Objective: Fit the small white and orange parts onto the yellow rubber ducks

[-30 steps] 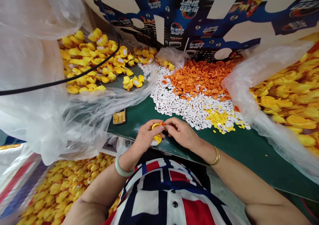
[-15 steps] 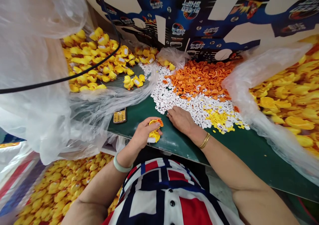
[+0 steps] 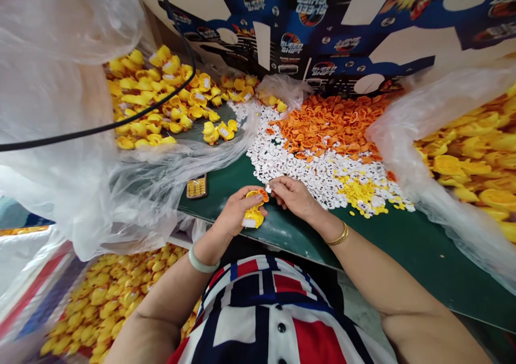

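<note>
My left hand (image 3: 235, 212) is closed round a small yellow toy duck (image 3: 253, 215) with an orange beak, held over the near edge of the green table (image 3: 403, 245). My right hand (image 3: 293, 196) pinches a tiny white piece (image 3: 268, 188) at its fingertips, right beside the duck's head. Just beyond my hands lies a heap of small white eye pieces (image 3: 306, 173). Behind it is a pile of orange beak pieces (image 3: 334, 125), and a smaller patch of little yellow pieces (image 3: 357, 189) lies to the right.
Yellow ducks (image 3: 161, 100) lie in clear plastic at the back left, with more (image 3: 475, 159) in a bag at the right and others (image 3: 105, 299) in a bag below the table at left. A small phone (image 3: 197, 186) lies on the table. Printed blue cardboard (image 3: 322, 25) stands behind. A black cable (image 3: 100, 130) crosses the left.
My right hand reached out to the white pieces, then came back to the duck with a white piece pinched in its fingers. My left hand kept hold of the duck.
</note>
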Action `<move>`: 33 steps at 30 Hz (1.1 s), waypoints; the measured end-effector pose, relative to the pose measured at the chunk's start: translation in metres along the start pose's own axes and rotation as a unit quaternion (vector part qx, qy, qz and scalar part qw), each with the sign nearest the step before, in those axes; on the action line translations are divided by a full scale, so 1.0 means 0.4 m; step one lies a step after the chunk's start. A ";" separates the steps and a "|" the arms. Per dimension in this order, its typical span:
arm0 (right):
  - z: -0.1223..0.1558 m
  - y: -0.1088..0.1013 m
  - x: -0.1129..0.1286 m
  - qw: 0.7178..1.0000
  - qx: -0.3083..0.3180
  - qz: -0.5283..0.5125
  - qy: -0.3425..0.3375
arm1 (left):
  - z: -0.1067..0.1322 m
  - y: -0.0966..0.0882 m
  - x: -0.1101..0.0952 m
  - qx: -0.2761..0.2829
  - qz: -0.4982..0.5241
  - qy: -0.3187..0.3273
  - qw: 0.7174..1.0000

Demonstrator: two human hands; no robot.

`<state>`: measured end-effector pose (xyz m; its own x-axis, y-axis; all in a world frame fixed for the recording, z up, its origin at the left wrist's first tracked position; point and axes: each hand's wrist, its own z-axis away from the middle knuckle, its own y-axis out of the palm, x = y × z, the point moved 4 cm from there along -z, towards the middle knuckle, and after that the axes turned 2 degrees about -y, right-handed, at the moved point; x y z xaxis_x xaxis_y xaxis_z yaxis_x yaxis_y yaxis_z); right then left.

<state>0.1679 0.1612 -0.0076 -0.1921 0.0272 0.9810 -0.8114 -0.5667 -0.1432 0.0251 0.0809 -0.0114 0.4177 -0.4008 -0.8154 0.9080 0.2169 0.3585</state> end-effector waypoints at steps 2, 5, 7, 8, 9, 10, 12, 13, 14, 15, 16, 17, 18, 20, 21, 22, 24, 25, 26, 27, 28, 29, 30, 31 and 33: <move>-0.001 0.012 -0.010 1.000 -0.007 -0.012 -0.001 | 0.000 0.000 0.000 0.004 0.003 0.003 1.000; -0.003 0.022 -0.020 1.000 -0.009 -0.010 -0.007 | 0.000 -0.002 0.001 0.008 0.010 0.003 1.000; -0.004 0.025 -0.022 1.000 -0.006 -0.006 -0.005 | 0.000 -0.003 0.001 0.008 0.016 0.003 1.000; -0.003 0.027 -0.022 1.000 -0.004 -0.005 -0.004 | 0.000 -0.004 0.001 0.008 0.019 0.002 1.000; -0.002 0.028 -0.021 1.000 -0.003 -0.003 -0.003 | 0.000 -0.004 0.000 0.008 0.022 0.002 1.000; 0.000 0.029 -0.019 1.000 -0.002 0.000 -0.003 | 0.001 -0.005 0.000 0.007 0.026 0.001 1.000; 0.003 0.031 -0.013 1.000 -0.004 0.021 -0.016 | 0.002 -0.006 -0.002 0.004 0.033 -0.002 0.999; 0.005 0.030 -0.008 0.999 -0.008 0.041 -0.031 | 0.002 -0.007 -0.003 0.002 0.036 -0.004 0.999; 0.007 0.030 -0.002 0.996 -0.012 0.067 -0.054 | 0.003 -0.007 -0.004 0.000 0.039 -0.005 0.999; 0.009 0.029 0.005 0.991 -0.013 0.098 -0.085 | 0.003 -0.008 -0.004 -0.003 0.042 -0.006 0.999; 0.011 0.029 0.014 0.984 -0.010 0.130 -0.122 | 0.003 -0.009 -0.004 -0.005 0.045 -0.006 0.999; 0.013 0.029 0.022 0.974 -0.004 0.159 -0.159 | 0.003 -0.010 -0.004 -0.007 0.048 -0.006 0.999; 0.015 0.028 0.028 0.965 0.005 0.182 -0.190 | 0.003 -0.011 -0.004 -0.007 0.049 -0.005 0.999; 0.014 0.024 0.034 0.956 0.026 0.200 -0.215 | 0.002 -0.013 -0.004 -0.006 0.050 -0.003 0.999; 0.012 0.021 0.034 0.957 0.036 0.198 -0.210 | 0.002 -0.014 -0.004 -0.005 0.052 -0.003 0.999; 0.010 0.018 0.032 0.960 0.047 0.193 -0.198 | 0.002 -0.015 -0.004 -0.004 0.054 -0.004 0.999; 0.008 0.013 0.031 0.964 0.065 0.187 -0.180 | 0.004 -0.015 -0.006 -0.003 0.056 -0.009 0.998; 0.008 0.012 0.033 0.963 0.069 0.188 -0.181 | 0.005 -0.016 -0.007 -0.003 0.056 -0.013 0.998; 0.009 0.011 0.035 0.960 0.070 0.193 -0.190 | 0.007 -0.016 -0.008 -0.003 0.056 -0.017 0.998; 0.012 0.011 0.040 0.955 0.071 0.200 -0.206 | 0.008 -0.016 -0.009 -0.003 0.059 -0.020 0.998; 0.015 0.011 0.044 0.949 0.072 0.209 -0.225 | 0.009 -0.016 -0.010 -0.003 0.063 -0.023 0.998; 0.018 0.013 0.050 0.941 0.075 0.218 -0.246 | 0.009 -0.016 -0.011 -0.002 0.066 -0.027 0.997; 0.021 0.014 0.054 0.934 0.078 0.227 -0.264 | 0.009 -0.015 -0.011 0.000 0.068 -0.031 0.997; 0.024 0.015 0.058 0.929 0.079 0.232 -0.277 | 0.009 -0.014 -0.010 0.001 0.070 -0.032 0.997; 0.025 0.011 0.062 0.933 0.063 0.226 -0.275 | 0.006 -0.011 -0.010 -0.002 0.075 -0.024 0.997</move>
<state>0.1652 0.1511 0.0172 -0.1586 -0.6438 0.7486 -0.6387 -0.5113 -0.5750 0.0196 0.0793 -0.0085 0.5502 -0.4052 -0.7301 0.8349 0.2820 0.4727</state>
